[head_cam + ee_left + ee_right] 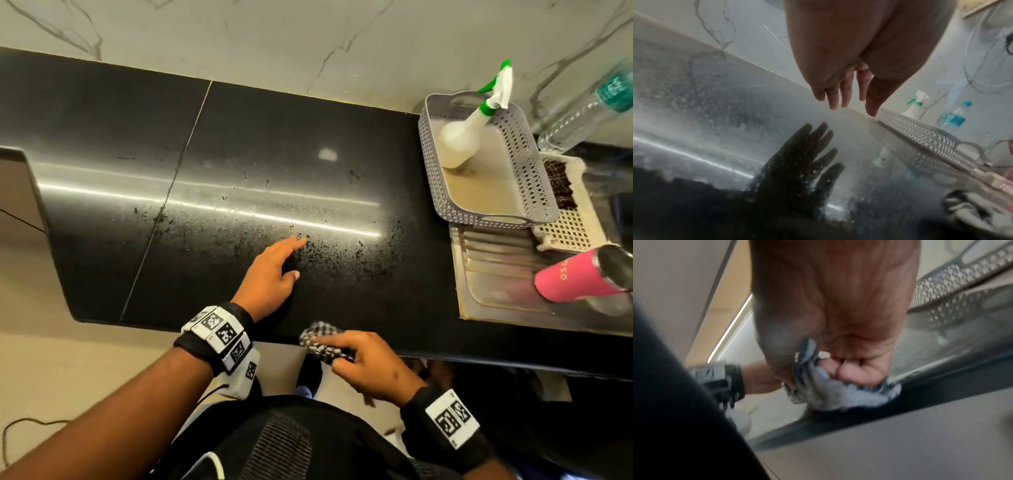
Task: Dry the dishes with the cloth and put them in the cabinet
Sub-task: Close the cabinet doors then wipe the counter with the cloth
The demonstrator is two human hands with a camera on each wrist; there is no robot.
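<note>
While right hand [370,363] bunches checked cloth [322,337], left hand [270,274] hovers flat and empty; pink tumbler [579,277] on draining tray [479,308] remains undried, uncabineted.

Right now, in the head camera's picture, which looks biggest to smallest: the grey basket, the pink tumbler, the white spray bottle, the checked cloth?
1. Grey basket, clearly largest.
2. Pink tumbler and white spray bottle: about alike; the tumbler is cut off by the picture's edge, so unranked.
3. Checked cloth, smallest, bunched in the right hand.
</note>
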